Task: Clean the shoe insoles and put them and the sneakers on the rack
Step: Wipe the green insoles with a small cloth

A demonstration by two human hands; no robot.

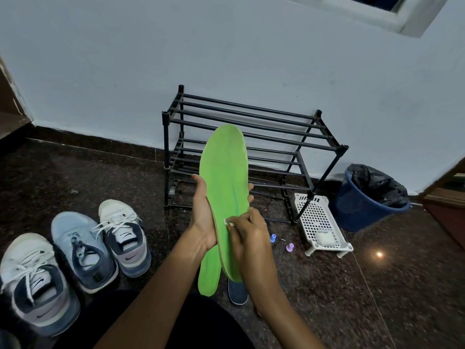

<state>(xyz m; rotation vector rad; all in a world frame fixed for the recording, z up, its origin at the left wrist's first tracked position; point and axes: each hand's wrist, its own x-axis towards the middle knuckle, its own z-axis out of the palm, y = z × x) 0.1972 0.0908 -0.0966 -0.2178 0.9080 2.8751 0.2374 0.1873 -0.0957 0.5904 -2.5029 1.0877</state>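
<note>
My left hand grips a bright green insole by its middle and holds it upright in front of the black shoe rack. My right hand pinches a small white wipe and presses it against the insole's lower half. A second green insole lies on the floor below, partly behind the held one. Three sneakers stand on the floor at the left: a white and navy one, a light blue one and another white and navy one. Both rack shelves are bare.
A white perforated tray with a white pad in it sits on the floor right of the rack. A blue bin with a black liner stands beyond it. Two small bottles, blue and purple, lie on the dark stone floor. A dark shoe toe shows under the insoles.
</note>
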